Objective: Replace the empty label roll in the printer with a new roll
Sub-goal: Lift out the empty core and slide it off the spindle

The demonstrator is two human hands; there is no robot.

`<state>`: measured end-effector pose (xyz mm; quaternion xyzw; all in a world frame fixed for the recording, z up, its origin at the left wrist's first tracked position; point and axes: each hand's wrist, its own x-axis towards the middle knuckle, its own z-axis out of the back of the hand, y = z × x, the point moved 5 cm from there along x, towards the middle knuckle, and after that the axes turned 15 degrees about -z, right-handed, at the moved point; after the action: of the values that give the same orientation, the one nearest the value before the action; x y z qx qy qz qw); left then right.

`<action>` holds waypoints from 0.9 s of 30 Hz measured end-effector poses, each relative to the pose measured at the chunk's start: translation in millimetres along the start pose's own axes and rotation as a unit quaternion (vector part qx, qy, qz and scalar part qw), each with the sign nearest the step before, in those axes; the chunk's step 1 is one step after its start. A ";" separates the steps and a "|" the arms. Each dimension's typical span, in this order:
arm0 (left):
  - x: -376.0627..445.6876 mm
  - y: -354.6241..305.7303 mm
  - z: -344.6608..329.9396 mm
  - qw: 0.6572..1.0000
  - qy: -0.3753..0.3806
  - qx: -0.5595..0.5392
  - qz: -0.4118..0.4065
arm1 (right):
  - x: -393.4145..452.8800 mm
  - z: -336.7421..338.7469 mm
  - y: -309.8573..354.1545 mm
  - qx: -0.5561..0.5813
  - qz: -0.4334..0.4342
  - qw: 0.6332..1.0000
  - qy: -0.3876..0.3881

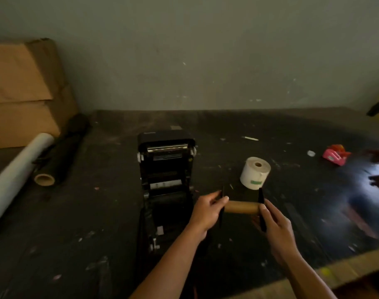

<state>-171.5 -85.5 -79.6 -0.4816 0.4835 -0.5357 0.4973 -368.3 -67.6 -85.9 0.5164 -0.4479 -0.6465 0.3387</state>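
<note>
The black label printer [166, 169] lies open on the dark table, its lid tipped back and its roll bay bare. Just right of it I hold the empty brown cardboard core [241, 207] level above the table, with a thin black guide plate at each end. My left hand [205, 212] grips the left plate and my right hand [275, 225] grips the right plate. The new white label roll [255, 172] stands on end on the table behind the core, apart from both hands.
A clear film roll [18, 175] and a dark roll [63, 147] lie at the left beside stacked cardboard boxes [22, 93]. A pink tape dispenser [335, 155] sits at the far right. The table's front edge [344, 270] runs at the lower right.
</note>
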 end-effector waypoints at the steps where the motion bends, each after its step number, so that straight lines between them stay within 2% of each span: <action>1: -0.4 8.0 -9.4 1.000 -0.002 -0.008 0.017 | 4.8 7.3 -7.4 0.015 -0.018 1.000 -0.003; 4: 4.1 28.5 -33.1 0.996 -0.011 -0.044 0.075 | 23.9 22.8 -24.3 0.048 -0.058 0.997 0.000; 9: 18.0 55.2 -68.8 0.976 -0.043 -0.101 0.188 | 68.4 49.6 -36.1 0.018 -0.083 0.996 0.019; 13: 32.0 79.0 -87.3 0.967 -0.073 -0.100 0.223 | 104.5 65.2 -51.4 0.001 -0.121 0.992 0.039; 17: 36.8 103.9 -82.2 0.960 -0.162 -0.082 0.214 | 140.0 72.3 -55.4 -0.032 -0.144 0.988 0.053; 19: 33.4 113.4 -71.4 0.964 -0.189 0.016 0.189 | 151.4 74.0 -57.7 -0.049 -0.156 0.985 0.058; 22: 31.5 116.8 -62.9 0.955 -0.186 0.178 0.148 | 162.0 72.4 -58.7 -0.061 -0.169 0.981 0.071; 25: 33.4 123.0 -61.4 0.940 -0.167 0.259 0.147 | 168.2 63.5 -56.7 -0.070 -0.184 0.975 0.099; 27: 32.0 128.4 -62.0 0.935 -0.157 0.275 0.162 | 169.8 58.4 -53.9 -0.072 -0.187 0.973 0.113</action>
<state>-226.1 -119.9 -210.8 -0.3196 0.3044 -0.4776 0.7597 -464.0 -187.2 -194.0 0.6346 -0.2546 -0.6666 0.2968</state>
